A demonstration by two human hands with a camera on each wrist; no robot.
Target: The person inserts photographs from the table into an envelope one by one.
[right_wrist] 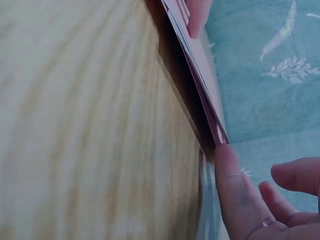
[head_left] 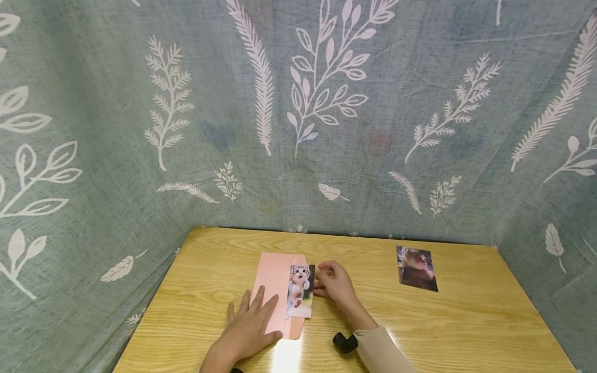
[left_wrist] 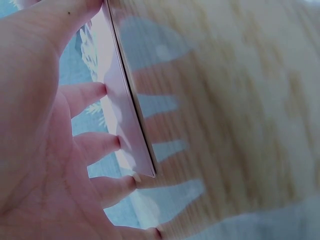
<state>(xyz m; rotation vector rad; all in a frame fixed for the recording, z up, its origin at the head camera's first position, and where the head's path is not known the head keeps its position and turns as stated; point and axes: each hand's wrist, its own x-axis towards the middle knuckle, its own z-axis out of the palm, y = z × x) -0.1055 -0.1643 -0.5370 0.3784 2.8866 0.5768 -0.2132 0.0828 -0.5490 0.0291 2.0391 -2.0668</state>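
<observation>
A pink envelope [head_left: 272,274] lies on the table with its flap [head_left: 296,328] opened to the right. A card with a picture of a kitten [head_left: 300,290] sits at the envelope's mouth, its right part sticking out over the flap. My left hand [head_left: 249,324] rests on the envelope, fingers spread, fingertips on its surface. At the card's right edge is my right hand [head_left: 338,285]. In the right wrist view its thumb [right_wrist: 228,160] touches the end of the thin layered edge [right_wrist: 197,80], while the other fingers stay apart from it.
A second picture card [head_left: 416,268], dark with a glare on it, lies at the back right of the wooden table [head_left: 466,321]. A leaf-patterned curtain [head_left: 326,155] hangs behind the table and along both sides. A black band piece [head_left: 345,342] is at the right wrist.
</observation>
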